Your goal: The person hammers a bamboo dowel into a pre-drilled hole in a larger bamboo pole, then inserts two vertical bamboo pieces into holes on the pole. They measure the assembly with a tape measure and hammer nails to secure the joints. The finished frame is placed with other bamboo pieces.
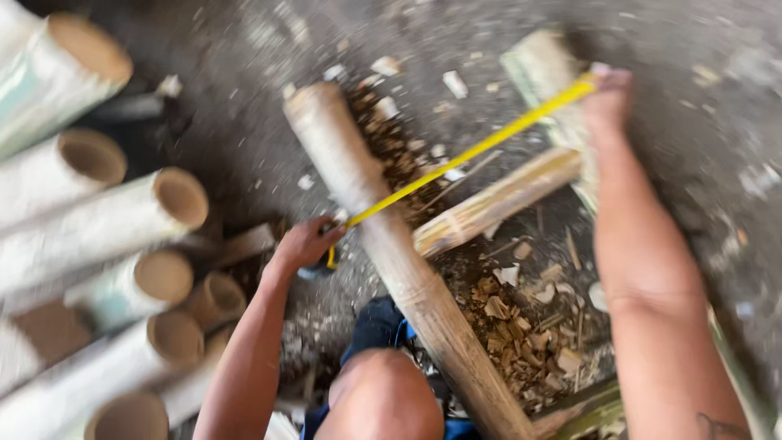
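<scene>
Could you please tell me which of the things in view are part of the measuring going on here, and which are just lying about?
In use:
- yellow tape measure, stretched between left hand and right hand
- long bamboo pole under the tape

Lying about:
- stacked cut bamboo tubes
- split bamboo piece
- wood chips on the ground

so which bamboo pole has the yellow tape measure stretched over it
The long brown bamboo pole running diagonally between both hands, under the yellow tape measure; the stacked pale hollow poles lie apart, left.
</scene>
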